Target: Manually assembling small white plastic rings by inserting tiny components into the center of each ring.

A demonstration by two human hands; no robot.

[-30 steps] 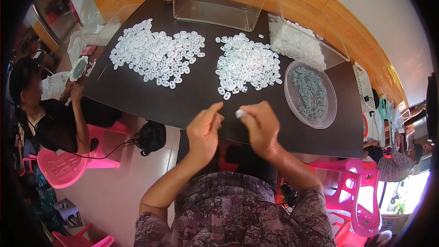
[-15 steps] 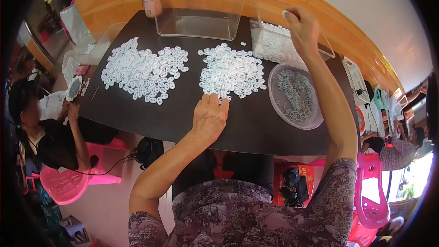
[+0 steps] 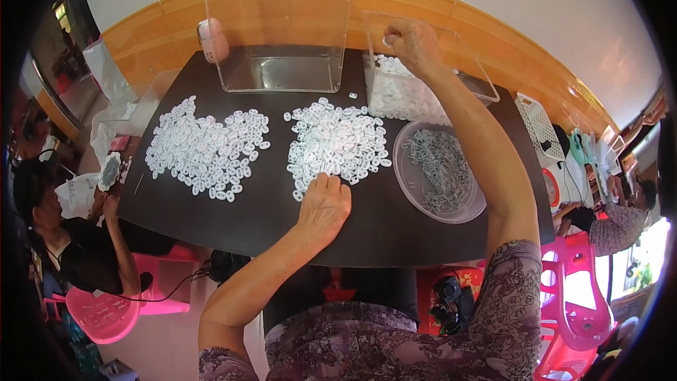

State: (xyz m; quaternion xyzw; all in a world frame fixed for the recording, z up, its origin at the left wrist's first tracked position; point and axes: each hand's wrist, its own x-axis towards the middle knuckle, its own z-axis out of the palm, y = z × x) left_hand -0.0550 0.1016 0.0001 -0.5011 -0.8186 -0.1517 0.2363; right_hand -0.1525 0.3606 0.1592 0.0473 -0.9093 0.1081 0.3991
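Observation:
My right hand (image 3: 417, 48) is raised over the clear bin (image 3: 371, 70), pinching a small white oval plastic piece (image 3: 387, 41) between thumb and fingertips. White pieces (image 3: 398, 95) of the same kind fill part of that bin. At the near edge of the right-hand pile of white two-hole pieces (image 3: 337, 140), my left hand (image 3: 326, 204) rests with its fingers curled in. Its fingertips are hidden, so what they hold cannot be seen. Below my right forearm sits a round clear tub (image 3: 403, 182) holding many small grey metal pins or screws (image 3: 441, 169).
Another pile of white pieces (image 3: 204, 148) covers the left of the dark table (image 3: 275, 229). Behind stand an upturned clear box (image 3: 278, 28) and a pink bottle (image 3: 213, 41). At left a seated person (image 3: 77, 240) handles small items; pink chairs (image 3: 582, 289) are at right.
The view has tilted, so the table sits lower in it. My right hand has moved left above the bin, still pinching a white piece. My left fingers have curled in at the pile's edge.

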